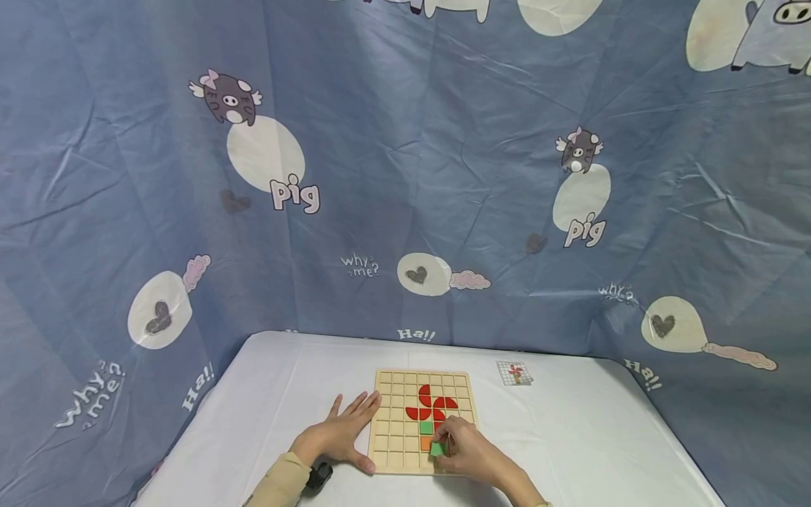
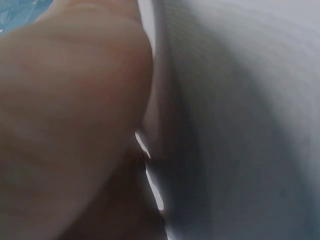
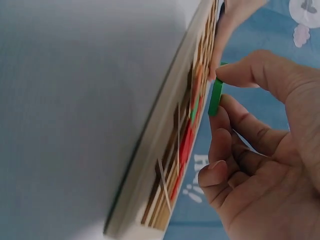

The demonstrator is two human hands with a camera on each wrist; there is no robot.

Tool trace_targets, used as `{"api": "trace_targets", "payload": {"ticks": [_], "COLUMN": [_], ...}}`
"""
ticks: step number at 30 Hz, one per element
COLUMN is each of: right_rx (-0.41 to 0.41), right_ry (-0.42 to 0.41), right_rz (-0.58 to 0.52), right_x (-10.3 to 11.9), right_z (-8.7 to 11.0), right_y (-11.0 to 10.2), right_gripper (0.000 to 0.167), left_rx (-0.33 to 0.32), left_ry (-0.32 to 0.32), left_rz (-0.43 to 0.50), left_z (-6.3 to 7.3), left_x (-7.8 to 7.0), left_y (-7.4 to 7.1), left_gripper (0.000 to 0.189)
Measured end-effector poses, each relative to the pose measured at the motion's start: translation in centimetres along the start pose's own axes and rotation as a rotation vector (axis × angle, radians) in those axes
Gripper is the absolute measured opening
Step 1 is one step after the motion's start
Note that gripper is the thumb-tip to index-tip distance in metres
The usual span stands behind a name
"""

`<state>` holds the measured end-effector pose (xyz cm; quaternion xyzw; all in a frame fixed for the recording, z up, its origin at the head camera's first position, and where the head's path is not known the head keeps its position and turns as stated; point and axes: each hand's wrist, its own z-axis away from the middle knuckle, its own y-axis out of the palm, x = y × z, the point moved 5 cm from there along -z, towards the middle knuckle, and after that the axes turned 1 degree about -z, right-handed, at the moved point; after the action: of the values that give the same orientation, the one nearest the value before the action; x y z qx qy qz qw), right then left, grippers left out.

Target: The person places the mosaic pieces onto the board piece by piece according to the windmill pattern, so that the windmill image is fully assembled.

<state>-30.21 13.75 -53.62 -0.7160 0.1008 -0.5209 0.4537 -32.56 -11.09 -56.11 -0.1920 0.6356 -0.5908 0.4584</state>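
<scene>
A wooden grid board (image 1: 389, 427) lies on the white table. Red curved pieces (image 1: 425, 398) sit in its cells in a pinwheel shape. Below them are a green square tile (image 1: 426, 427) and an orange tile (image 1: 426, 443). Another green tile (image 1: 437, 448) is pinched between the thumb and fingers of my right hand (image 1: 474, 452), over the lower right of the board. The right wrist view shows this held green tile (image 3: 215, 97) edge-on, raised off the board. My left hand (image 1: 342, 433) lies spread on the table, fingertips and thumb at the board's left edge.
A small card (image 1: 514, 373) printed with a grid and a red pinwheel picture lies beyond the board to the right. Blue cloth (image 1: 431, 211) with cartoon pigs hangs around the white table (image 1: 570, 429). A dark band (image 1: 319, 477) is on the left wrist.
</scene>
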Motion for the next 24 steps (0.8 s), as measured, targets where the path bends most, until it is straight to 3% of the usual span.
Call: {"api": "trace_targets", "payload": {"ticks": [8, 16, 24], "right_rx": [0.029, 0.037, 0.06], "right_ry": [-0.032, -0.041, -0.075], "right_rz": [0.023, 0.072, 0.052], "right_x": [0.7, 0.8, 0.5], "right_z": [-0.4, -0.2, 0.1], "right_y": [1.2, 1.3, 1.3], "right_gripper": [0.023, 0.022, 0.019], "left_rx": [-0.002, -0.001, 0.001], "left_ry": [0.014, 0.006, 0.005], "left_rz": [0.004, -0.002, -0.008], "left_z": [-0.2, -0.3, -0.2], "left_x": [0.0, 0.2, 0.2], "left_y": [0.0, 0.2, 0.2], "left_gripper": [0.129, 0.13, 0.13]}}
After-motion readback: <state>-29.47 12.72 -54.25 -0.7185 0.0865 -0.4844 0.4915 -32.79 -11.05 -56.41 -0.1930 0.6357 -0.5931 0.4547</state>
